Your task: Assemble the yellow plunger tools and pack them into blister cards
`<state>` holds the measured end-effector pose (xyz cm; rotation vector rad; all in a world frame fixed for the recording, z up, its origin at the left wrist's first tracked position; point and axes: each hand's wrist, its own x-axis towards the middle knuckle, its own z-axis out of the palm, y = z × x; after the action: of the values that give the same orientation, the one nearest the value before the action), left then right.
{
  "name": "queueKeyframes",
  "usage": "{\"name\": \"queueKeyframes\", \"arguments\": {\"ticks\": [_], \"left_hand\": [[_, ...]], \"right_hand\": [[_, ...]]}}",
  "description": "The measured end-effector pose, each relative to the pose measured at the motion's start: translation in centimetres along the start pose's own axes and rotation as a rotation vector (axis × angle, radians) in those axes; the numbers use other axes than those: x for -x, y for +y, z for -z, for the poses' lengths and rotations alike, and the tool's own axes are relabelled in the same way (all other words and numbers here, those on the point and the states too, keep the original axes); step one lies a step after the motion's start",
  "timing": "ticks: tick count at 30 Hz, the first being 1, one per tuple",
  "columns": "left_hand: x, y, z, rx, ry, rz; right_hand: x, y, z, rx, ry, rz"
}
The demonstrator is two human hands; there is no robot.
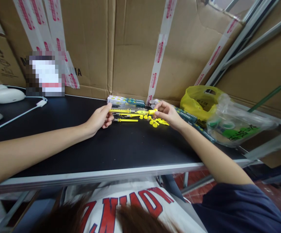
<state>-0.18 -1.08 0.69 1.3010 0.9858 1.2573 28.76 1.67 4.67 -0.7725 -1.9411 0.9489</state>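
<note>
My left hand [100,117] is closed around the left end of a slim pen-shaped tool [122,110] with a clear barrel, yellow parts and a metal section. It is held level, just above the black tabletop [121,149]. At the tool's right end, my right hand [166,113] pinches a small yellow cap [152,112] between thumb and fingers. Whether the cap touches the barrel is too small to tell. Beneath the hands lie slim yellow rods [128,120] with metal tips. Several loose yellow caps [155,124] are scattered below my right hand.
Behind the hands lie patterned boxes [125,101]. Further right sit a yellow plastic bag [198,102] and a clear bag [239,127] with a green straw [265,98]. A white rounded device [6,95] and cable [16,119] occupy the left. Cardboard [133,48] walls the back.
</note>
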Motion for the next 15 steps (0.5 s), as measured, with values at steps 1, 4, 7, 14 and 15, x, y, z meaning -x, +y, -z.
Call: {"name": "queueKeyframes", "arguments": {"ticks": [1, 4, 7, 14, 15], "left_hand": [[-0.06, -0.08, 0.04, -0.002, -0.005, 0.0], [-0.16, -0.16, 0.07, -0.01, -0.01, 0.0], [-0.1, -0.01, 0.0, -0.018, -0.005, 0.002], [0.03, 0.08, 0.04, -0.017, -0.004, 0.01], [0.02, 0.04, 0.06, -0.019, -0.006, 0.008]], "right_hand": [[0.01, -0.07, -0.13, 0.007, 0.003, 0.007], [0.11, -0.42, -0.54, 0.034, 0.016, 0.027], [0.22, -0.68, -0.82, 0.064, 0.024, 0.051], [0.22, -0.51, -0.92, 0.095, 0.027, 0.091], [0.22, -0.49, -0.94, 0.098, 0.036, 0.09]]}}
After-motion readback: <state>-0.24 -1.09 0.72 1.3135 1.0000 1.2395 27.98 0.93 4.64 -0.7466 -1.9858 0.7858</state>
